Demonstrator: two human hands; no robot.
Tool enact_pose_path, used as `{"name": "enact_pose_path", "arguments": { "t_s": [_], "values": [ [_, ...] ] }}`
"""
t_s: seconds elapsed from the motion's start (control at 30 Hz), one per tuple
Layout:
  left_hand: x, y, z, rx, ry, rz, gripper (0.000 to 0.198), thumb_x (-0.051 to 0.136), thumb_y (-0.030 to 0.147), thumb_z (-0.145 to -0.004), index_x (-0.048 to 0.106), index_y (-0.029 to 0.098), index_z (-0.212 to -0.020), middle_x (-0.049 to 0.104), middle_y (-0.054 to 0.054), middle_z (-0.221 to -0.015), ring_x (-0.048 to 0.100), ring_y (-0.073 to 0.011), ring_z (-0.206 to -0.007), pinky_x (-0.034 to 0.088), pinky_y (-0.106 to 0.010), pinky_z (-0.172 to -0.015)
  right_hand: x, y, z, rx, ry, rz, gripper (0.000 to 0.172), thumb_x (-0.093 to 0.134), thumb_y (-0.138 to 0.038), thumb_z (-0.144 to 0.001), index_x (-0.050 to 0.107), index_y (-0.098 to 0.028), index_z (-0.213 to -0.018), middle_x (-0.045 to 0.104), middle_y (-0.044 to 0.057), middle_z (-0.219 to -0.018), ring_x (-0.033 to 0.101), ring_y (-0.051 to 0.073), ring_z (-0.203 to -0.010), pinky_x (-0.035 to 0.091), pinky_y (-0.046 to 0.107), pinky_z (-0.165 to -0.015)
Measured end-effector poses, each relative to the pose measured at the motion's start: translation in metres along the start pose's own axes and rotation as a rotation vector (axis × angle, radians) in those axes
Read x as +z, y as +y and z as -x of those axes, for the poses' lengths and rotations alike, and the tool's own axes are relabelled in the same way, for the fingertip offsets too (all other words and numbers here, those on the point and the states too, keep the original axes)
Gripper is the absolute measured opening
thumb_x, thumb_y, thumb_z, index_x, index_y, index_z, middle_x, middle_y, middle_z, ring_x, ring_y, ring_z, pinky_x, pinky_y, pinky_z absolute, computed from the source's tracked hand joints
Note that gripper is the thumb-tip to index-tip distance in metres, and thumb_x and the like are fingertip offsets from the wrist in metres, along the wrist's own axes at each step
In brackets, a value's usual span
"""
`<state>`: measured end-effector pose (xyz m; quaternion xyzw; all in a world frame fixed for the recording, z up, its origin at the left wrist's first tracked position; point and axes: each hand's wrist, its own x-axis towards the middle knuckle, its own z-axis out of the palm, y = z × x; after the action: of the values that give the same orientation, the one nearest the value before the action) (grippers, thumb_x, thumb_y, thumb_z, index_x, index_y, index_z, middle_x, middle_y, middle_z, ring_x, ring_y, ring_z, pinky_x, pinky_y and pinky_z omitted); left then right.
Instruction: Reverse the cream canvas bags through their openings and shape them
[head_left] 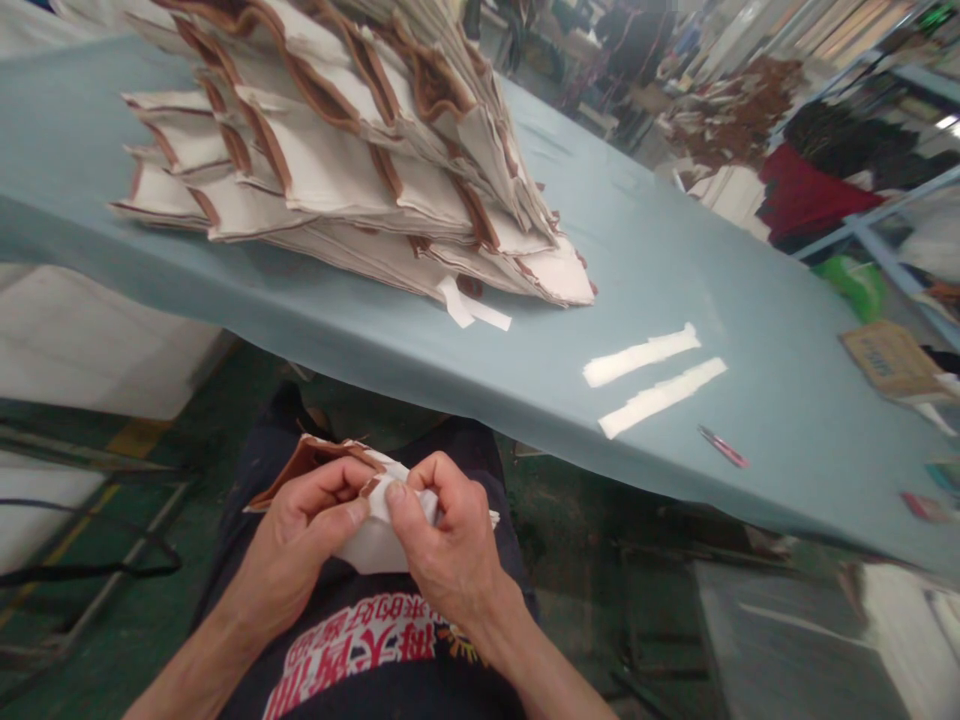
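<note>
Over my lap I hold a white fabric piece (373,549) with brown lining or trim, its folded edge turned upward. My left hand (307,520) pinches the brown-edged part between thumb and fingers. Close beside it, my right hand (442,520) grips the white part, thumb pressed on top. The fingertips of both hands nearly meet at the edge, and what lies under them is hidden. On the table ahead rises a large stack of similar white and brown fabric pieces (330,150).
The blue-covered table (540,390) runs diagonally ahead of me. On it lie two rows of white strips (664,397), a couple of loose white strips (472,308), a small pink-handled tool (723,447) and a cardboard box (889,360). Shelving (862,235) with cloth stands at right.
</note>
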<state>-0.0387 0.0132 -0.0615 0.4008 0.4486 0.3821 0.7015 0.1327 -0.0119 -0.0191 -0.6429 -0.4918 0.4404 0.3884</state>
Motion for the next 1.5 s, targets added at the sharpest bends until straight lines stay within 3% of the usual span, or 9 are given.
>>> {"name": "enact_pose_path", "arguments": {
  "t_s": [0.23,0.4,0.6,0.83,0.97,1.17,1.33,1.5],
  "values": [
    [0.006,0.005,0.002,0.018,0.049,-0.090,0.023,0.091,0.040,-0.080,0.079,0.021,-0.079,0.077,0.000,-0.070,0.063,-0.0144,-0.058,0.050,-0.019,-0.054,-0.001,0.003,-0.001,0.015,0.009,-0.008,0.032,0.062,-0.052,-0.091,0.051,-0.026,-0.074,0.051,-0.005,-0.060,0.044,0.013,-0.053,0.032,0.027,-0.053],
    [0.004,0.002,0.006,0.015,0.066,-0.158,0.029,0.087,0.049,-0.085,0.079,0.021,-0.083,0.078,-0.001,-0.072,0.064,-0.0166,-0.060,0.051,-0.022,-0.055,0.000,0.003,0.001,0.001,0.018,-0.032,0.032,0.061,-0.051,-0.093,0.050,-0.027,-0.074,0.051,-0.006,-0.059,0.044,0.013,-0.052,0.033,0.026,-0.052],
    [-0.005,-0.011,0.008,-0.035,0.063,-0.061,0.030,0.089,0.051,-0.085,0.082,0.022,-0.085,0.079,-0.002,-0.075,0.063,-0.0174,-0.063,0.051,-0.023,-0.056,0.005,0.007,0.005,0.023,0.018,-0.040,0.032,0.060,-0.050,-0.094,0.050,-0.027,-0.074,0.053,-0.005,-0.059,0.046,0.013,-0.051,0.032,0.027,-0.051],
    [-0.004,-0.010,0.005,-0.070,0.051,0.010,0.032,0.086,0.053,-0.086,0.084,0.022,-0.081,0.082,-0.004,-0.079,0.065,-0.0187,-0.066,0.053,-0.023,-0.059,0.006,0.008,0.006,0.039,0.018,-0.029,0.033,0.059,-0.052,-0.093,0.050,-0.027,-0.074,0.052,-0.005,-0.059,0.047,0.013,-0.052,0.033,0.027,-0.052],
    [-0.009,-0.012,0.006,-0.064,0.001,0.026,0.034,0.090,0.056,-0.084,0.086,0.022,-0.089,0.082,-0.004,-0.081,0.069,-0.0202,-0.069,0.056,-0.024,-0.062,0.006,0.010,0.007,0.037,0.022,-0.035,0.033,0.059,-0.052,-0.095,0.051,-0.026,-0.075,0.053,-0.005,-0.061,0.046,0.013,-0.053,0.033,0.027,-0.052],
    [-0.008,-0.009,0.010,-0.017,-0.018,-0.141,0.033,0.088,0.055,-0.090,0.085,0.023,-0.096,0.083,-0.004,-0.083,0.070,-0.0191,-0.069,0.055,-0.023,-0.062,0.005,0.010,0.006,0.024,0.017,-0.025,0.032,0.060,-0.050,-0.095,0.051,-0.026,-0.075,0.054,-0.005,-0.061,0.048,0.013,-0.053,0.034,0.027,-0.052],
    [-0.002,0.001,0.010,0.039,0.027,-0.219,0.032,0.086,0.054,-0.089,0.082,0.022,-0.086,0.080,-0.002,-0.073,0.066,-0.0177,-0.059,0.052,-0.023,-0.055,0.004,0.012,0.007,-0.056,0.064,0.054,0.030,0.064,-0.050,-0.096,0.055,-0.026,-0.080,0.057,-0.005,-0.062,0.049,0.014,-0.051,0.034,0.029,-0.054],
    [0.006,0.010,0.010,0.073,0.065,-0.311,0.028,0.083,0.049,-0.086,0.080,0.022,-0.080,0.079,-0.002,-0.070,0.069,-0.0190,-0.059,0.054,-0.023,-0.055,0.004,0.012,0.007,-0.325,0.183,0.221,0.017,0.068,-0.034,-0.093,0.062,-0.024,-0.080,0.069,0.001,-0.073,0.061,0.018,-0.066,0.043,0.032,-0.066]
  ]
}}
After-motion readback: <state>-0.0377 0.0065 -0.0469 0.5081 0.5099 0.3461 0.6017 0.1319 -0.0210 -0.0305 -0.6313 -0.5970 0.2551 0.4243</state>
